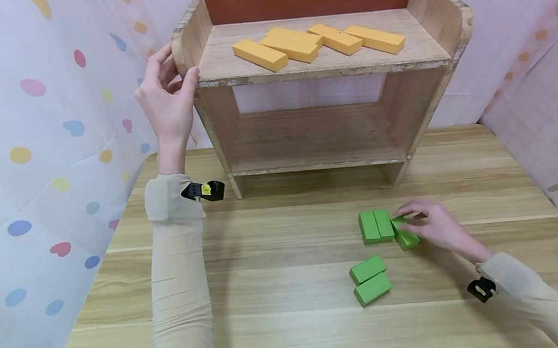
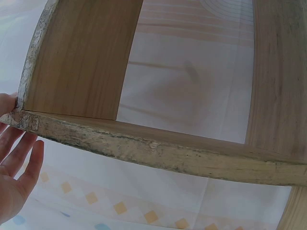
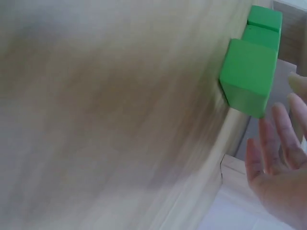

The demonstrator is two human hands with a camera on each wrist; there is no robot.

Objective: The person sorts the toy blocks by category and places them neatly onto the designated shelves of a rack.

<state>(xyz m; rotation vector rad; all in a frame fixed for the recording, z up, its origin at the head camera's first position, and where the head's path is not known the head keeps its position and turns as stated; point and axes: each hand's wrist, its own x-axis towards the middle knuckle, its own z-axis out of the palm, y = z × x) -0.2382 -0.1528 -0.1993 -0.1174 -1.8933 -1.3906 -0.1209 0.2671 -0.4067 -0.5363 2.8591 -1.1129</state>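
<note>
My left hand [image 1: 167, 98] grips the left side of a wooden shelf unit [image 1: 306, 139]. Its thumb lies at the front corner, while the fingers reach behind the panel. In the left wrist view, the fingers [image 2: 33, 165] bend around the worn wooden edge [image 2: 158, 151]. Lower right, my right hand [image 1: 435, 227] is at a slanted green block [image 1: 407, 239], thumb and index finger over it in the head view. The right wrist view has those fingers loosely spread beside the green block [image 3: 249, 72]; contact is hard to tell. Two upright green blocks [image 1: 376, 226] adjoin it on the left.
Two more green blocks [image 1: 372, 288] lie side by side nearer the front of the wooden table [image 1: 280, 316]. Several yellow-orange blocks [image 1: 260, 54] lie on the upper shelf. Patterned curtains [image 1: 52, 170] hang at the back and sides.
</note>
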